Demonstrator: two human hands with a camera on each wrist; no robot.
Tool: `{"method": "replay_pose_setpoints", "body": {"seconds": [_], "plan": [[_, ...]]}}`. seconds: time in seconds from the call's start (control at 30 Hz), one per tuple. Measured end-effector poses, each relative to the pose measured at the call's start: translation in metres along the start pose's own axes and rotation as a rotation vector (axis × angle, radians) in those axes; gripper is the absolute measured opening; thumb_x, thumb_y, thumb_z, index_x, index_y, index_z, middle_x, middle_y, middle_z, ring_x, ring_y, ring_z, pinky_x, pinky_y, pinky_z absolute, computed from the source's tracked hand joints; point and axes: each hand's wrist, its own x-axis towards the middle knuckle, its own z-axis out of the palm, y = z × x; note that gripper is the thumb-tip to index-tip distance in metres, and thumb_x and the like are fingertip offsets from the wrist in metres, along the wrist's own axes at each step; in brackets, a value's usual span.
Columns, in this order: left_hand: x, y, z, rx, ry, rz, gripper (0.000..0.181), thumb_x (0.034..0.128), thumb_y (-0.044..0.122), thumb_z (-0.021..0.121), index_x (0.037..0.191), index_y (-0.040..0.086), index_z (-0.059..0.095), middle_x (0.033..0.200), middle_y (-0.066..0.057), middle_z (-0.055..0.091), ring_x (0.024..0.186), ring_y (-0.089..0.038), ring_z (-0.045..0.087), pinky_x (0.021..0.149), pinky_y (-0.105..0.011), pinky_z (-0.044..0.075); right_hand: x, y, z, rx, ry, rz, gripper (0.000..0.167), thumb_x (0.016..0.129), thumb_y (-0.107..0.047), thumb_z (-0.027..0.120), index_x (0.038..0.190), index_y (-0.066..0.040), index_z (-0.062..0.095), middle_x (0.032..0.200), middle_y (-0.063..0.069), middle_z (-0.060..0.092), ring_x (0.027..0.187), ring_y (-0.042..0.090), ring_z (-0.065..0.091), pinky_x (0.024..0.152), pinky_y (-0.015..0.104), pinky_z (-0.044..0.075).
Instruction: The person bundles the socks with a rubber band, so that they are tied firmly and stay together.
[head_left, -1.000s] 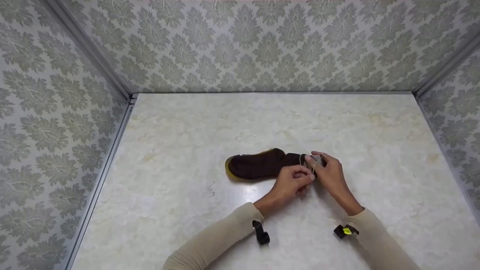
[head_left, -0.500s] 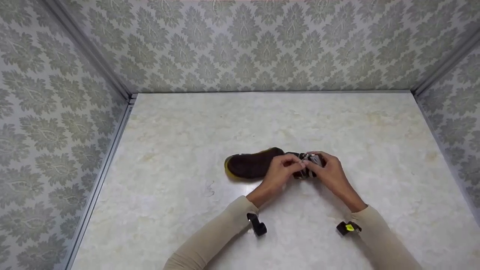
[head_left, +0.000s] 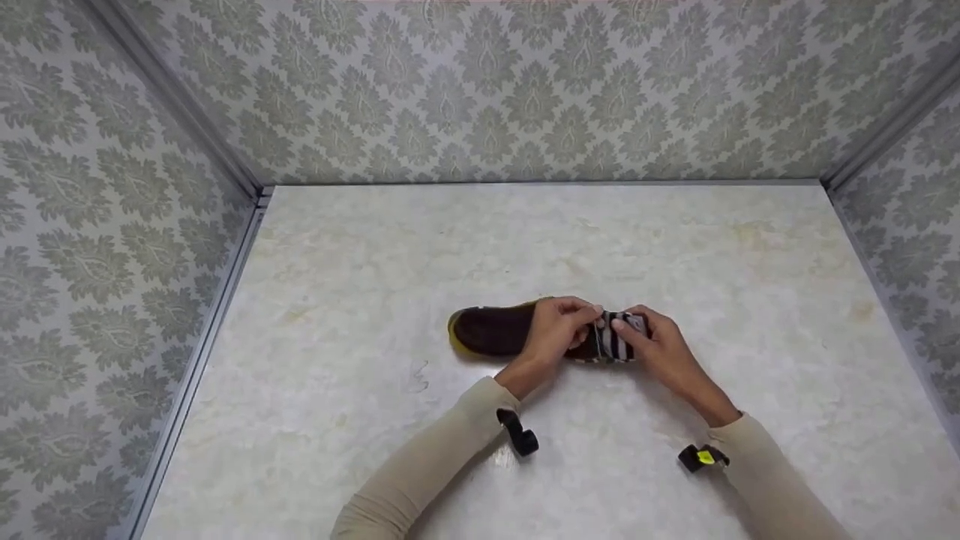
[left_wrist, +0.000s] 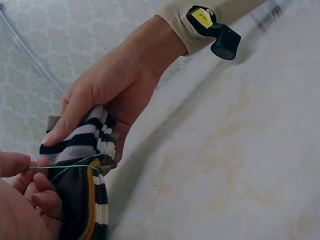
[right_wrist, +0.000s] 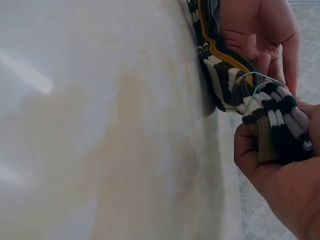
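A bundle of several stacked socks (head_left: 491, 331) lies on the table, dark maroon on top with mustard and striped layers at the edges. Around its black-and-grey striped cuff end (head_left: 616, 341) runs a thin green elastic band (left_wrist: 75, 166). My left hand (head_left: 553, 330) pinches a strand of that band between thumb and fingertip, pulled taut away from the socks in the left wrist view. With thumb above and fingers below, my right hand (head_left: 664, 349) grips the cuffs. In the right wrist view the band (right_wrist: 256, 82) loops over the ribbed sock edges.
The pale marbled table (head_left: 360, 255) spreads around the socks. Patterned walls (head_left: 487, 90) enclose it at the back and both sides, with metal rails along the left edge. A black strap-mounted camera (head_left: 517, 435) hangs at the left wrist, another (head_left: 701, 457) at the right.
My left hand has moved left and slightly away along the socks, drawing the band from the cuff end toward the foot. More striped cuff shows. The right hand keeps its grip.
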Motion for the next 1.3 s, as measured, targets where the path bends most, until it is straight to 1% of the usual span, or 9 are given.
{"method": "replay_pose_setpoints", "body": {"seconds": [0.13,0.3,0.4,0.57,0.77,0.9,1.0,1.13,1.3], "plan": [[0.002,0.007,0.008,-0.020,0.046,-0.088,0.019,0.0997,0.010,0.078,0.082,0.005,0.079,0.068,-0.002,0.066,0.053,-0.009,0.042,0.048,-0.023,0.030,-0.004,0.001,0.003,0.063,-0.010,-0.043,0.028,0.115,-0.024,0.063,0.114,0.003,0.066,0.103,0.012,0.069,0.090,0.016,0.065,0.078,0.024,0.053],[0.004,0.011,0.011,-0.092,0.081,-0.144,0.011,0.0969,0.008,0.079,0.088,0.003,0.083,0.069,0.000,0.066,0.054,-0.007,0.044,0.049,-0.020,0.035,-0.009,0.003,0.004,0.317,-0.055,0.006,0.032,0.117,-0.024,0.057,0.120,0.007,0.063,0.103,0.010,0.069,0.088,0.015,0.067,0.076,0.027,0.057],[0.004,0.010,0.010,-0.112,0.060,-0.142,0.014,0.0983,0.008,0.078,0.106,-0.001,0.085,0.072,0.001,0.069,0.057,-0.006,0.046,0.052,-0.019,0.037,-0.011,0.003,0.002,0.428,-0.074,0.072,0.031,0.116,-0.021,0.060,0.131,0.006,0.061,0.115,0.010,0.071,0.097,0.017,0.070,0.080,0.029,0.061],[0.001,0.004,0.001,-0.066,-0.041,-0.133,0.034,0.1044,0.009,0.071,0.137,0.005,0.077,0.082,-0.001,0.075,0.062,-0.008,0.053,0.057,-0.021,0.042,-0.013,0.001,-0.003,0.434,-0.121,0.146,0.044,0.107,-0.008,0.070,0.145,0.007,0.053,0.128,0.016,0.065,0.108,0.023,0.069,0.084,0.032,0.062],[-0.003,-0.005,-0.008,0.211,-0.190,0.015,0.045,0.1064,0.006,0.063,0.151,0.011,0.068,0.082,-0.002,0.073,0.065,-0.012,0.058,0.061,-0.025,0.048,-0.012,-0.006,-0.004,0.290,-0.044,0.204,0.048,0.109,-0.014,0.070,0.145,0.010,0.049,0.126,0.018,0.063,0.105,0.019,0.068,0.084,0.029,0.060],[-0.005,-0.009,-0.010,0.451,-0.253,0.127,0.049,0.1060,0.003,0.061,0.155,0.007,0.063,0.084,0.003,0.068,0.067,-0.006,0.056,0.065,-0.023,0.048,-0.013,-0.010,-0.004,0.167,0.017,0.246,0.047,0.112,-0.019,0.067,0.145,0.010,0.049,0.115,0.017,0.063,0.076,0.014,0.062,0.064,0.027,0.056],[-0.007,-0.010,-0.011,0.590,-0.265,0.217,0.045,0.1025,0.000,0.065,0.147,-0.002,0.066,0.091,0.002,0.069,0.074,-0.003,0.057,0.070,-0.020,0.049,-0.013,-0.010,-0.005,0.142,0.025,0.285,0.047,0.113,-0.022,0.064,0.144,0.009,0.048,0.108,0.015,0.063,0.061,0.014,0.054,0.052,0.028,0.052],[-0.015,-0.012,-0.017,0.760,-0.301,0.337,0.032,0.1006,0.006,0.077,0.130,-0.004,0.069,0.108,-0.008,0.071,0.094,-0.010,0.063,0.086,-0.021,0.053,-0.014,-0.008,-0.007,0.116,0.033,0.331,0.050,0.113,-0.030,0.066,0.144,0.006,0.049,0.098,0.010,0.064,0.058,0.013,0.054,0.048,0.029,0.049],[-0.030,-0.012,-0.029,1.020,-0.363,0.439,0.038,0.1013,0.020,0.083,0.134,0.004,0.071,0.135,-0.006,0.062,0.126,-0.018,0.055,0.110,-0.026,0.047,-0.015,-0.008,-0.009,0.077,0.050,0.352,0.049,0.111,-0.034,0.069,0.138,0.004,0.054,0.091,0.011,0.067,0.059,0.015,0.061,0.050,0.030,0.048]]}}
